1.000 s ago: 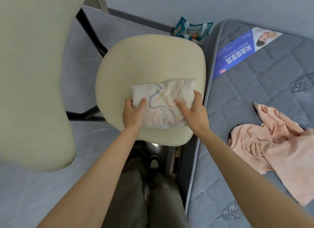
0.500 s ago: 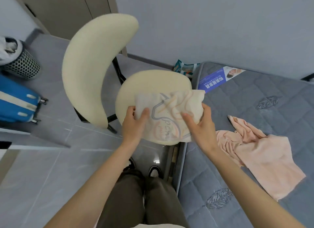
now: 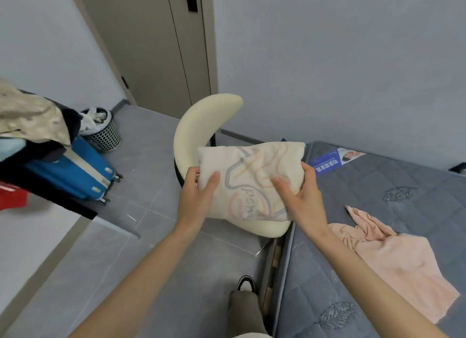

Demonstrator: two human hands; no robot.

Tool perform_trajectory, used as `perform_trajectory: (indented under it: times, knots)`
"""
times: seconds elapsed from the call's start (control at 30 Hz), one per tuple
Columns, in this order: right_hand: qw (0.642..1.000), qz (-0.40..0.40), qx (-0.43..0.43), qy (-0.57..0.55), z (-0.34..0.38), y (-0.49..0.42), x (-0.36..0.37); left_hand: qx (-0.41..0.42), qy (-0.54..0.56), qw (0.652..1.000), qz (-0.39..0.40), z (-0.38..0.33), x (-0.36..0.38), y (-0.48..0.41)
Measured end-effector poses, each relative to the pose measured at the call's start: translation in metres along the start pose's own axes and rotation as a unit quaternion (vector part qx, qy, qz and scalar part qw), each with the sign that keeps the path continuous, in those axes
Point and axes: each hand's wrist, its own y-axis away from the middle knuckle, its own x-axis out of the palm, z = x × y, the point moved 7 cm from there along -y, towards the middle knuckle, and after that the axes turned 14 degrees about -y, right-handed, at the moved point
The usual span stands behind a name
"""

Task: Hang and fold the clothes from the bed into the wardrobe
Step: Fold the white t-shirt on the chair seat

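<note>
- Presently, a folded cream garment (image 3: pixel 252 179) with printed lettering is held up over the chair (image 3: pixel 201 121) seat, at frame centre.
- Left hand (image 3: pixel 195 199) grips its 9 o'clock edge, fingers (image 3: pixel 211 185) clamped on the cloth.
- Right hand (image 3: pixel 305 199) grips its 3 o'clock edge likewise.
- Pink garment (image 3: pixel 393 257) lies crumpled on the bed (image 3: pixel 403 176), at 4 o'clock from the hands.

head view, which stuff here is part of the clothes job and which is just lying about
Job: folded white garment, held by left hand and right hand; pink garment on the bed.
Lying about: cream chair, blue suitcase, mesh bin, blue leaflet.
</note>
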Motion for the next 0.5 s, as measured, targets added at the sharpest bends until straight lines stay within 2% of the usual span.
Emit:
perform_trajectory:
  times: [0.23, 0.5]
  knots:
    - [0.996, 0.056, -0.052, -0.037, 0.055, 0.074, 0.075, 0.013, 0.016, 0.998, -0.064, 0.023, -0.119, 0.052]
    - [0.974, 0.2, -0.095, -0.043, 0.107, 0.188, 0.215, -0.016, 0.015, 0.982, -0.188, 0.09, -0.3, 0.148]
